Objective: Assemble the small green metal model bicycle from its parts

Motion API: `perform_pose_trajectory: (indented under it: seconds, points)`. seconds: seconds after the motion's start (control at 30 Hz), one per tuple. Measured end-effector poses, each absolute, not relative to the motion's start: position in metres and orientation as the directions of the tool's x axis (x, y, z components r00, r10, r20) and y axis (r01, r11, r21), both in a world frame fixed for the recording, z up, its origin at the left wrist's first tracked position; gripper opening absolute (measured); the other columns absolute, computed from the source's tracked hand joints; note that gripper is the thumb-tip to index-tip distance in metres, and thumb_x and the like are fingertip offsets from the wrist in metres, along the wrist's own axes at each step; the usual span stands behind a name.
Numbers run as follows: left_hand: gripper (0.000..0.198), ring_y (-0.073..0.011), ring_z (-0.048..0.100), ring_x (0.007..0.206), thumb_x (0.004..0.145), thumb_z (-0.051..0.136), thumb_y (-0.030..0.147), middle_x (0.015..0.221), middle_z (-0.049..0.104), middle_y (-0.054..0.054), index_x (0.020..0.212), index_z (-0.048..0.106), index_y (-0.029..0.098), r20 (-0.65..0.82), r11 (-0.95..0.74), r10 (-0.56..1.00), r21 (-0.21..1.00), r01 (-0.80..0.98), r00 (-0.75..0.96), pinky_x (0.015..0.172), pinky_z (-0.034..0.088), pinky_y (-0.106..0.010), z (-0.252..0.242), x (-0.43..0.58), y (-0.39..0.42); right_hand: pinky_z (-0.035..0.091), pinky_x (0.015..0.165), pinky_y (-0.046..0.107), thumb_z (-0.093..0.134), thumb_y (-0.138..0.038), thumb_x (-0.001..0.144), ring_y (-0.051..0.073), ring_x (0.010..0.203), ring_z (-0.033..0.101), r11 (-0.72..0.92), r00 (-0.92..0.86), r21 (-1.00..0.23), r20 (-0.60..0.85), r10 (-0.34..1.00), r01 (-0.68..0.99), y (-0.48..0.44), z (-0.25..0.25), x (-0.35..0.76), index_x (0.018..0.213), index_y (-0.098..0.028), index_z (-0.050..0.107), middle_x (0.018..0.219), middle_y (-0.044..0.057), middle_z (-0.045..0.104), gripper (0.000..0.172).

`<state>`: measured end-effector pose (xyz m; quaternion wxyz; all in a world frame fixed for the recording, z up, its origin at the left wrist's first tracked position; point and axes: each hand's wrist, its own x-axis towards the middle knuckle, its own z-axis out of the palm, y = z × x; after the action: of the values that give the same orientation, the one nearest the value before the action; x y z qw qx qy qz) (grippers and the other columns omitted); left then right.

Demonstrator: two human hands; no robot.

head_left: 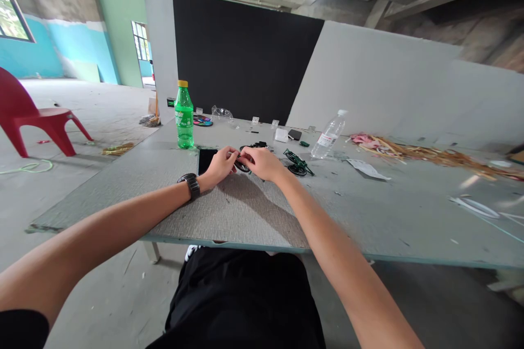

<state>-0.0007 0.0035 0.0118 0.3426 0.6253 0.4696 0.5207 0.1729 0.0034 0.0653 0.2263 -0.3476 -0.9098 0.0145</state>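
Observation:
Over the table, my left hand [221, 163] and my right hand [262, 162] meet with their fingertips pinched together. Between them shows a small black spoked toy wheel [242, 167], and the fingers cover part of it. Both hands are closed on this piece; finer details are too small to make out. More small black parts [259, 145] lie just beyond my right hand. A dark green miniature bicycle [298, 163] rests on its side to the right. Partly under my left hand is a flat black rectangular object [206, 160].
A green soda bottle [184, 120] stands at the left, and a clear water bottle [328, 135] leans at the right. Behind are a white case [281, 135], a paint palette [202, 120] and clear plastic packaging [221, 113]. A paper sheet [368, 169] and straw-like strips [413, 154] lie rightward.

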Motion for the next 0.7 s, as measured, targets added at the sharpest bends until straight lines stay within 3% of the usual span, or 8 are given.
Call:
perform_pose_trajectory:
  seconds: [0.7]
  points:
    - [0.021, -0.0117, 0.060, 0.053, 0.096, 0.041, 0.025, 0.068, 0.061, 0.000, 0.087, 0.058, 0.017, 0.350, -0.363, 0.931, 0.861, 0.357, 0.103, 0.051, 0.043, -0.021, 0.0119, -0.0027, -0.0005, 0.033, 0.064, 0.027, 0.054, -0.030, 0.095, 0.014, 0.063, 0.050, 0.735, -0.649, -0.288, 0.346, 0.678, 0.614, 0.0040, 0.0637, 0.1696, 0.083, -0.020, 0.059, 0.071, 0.000, 0.062, 0.016]
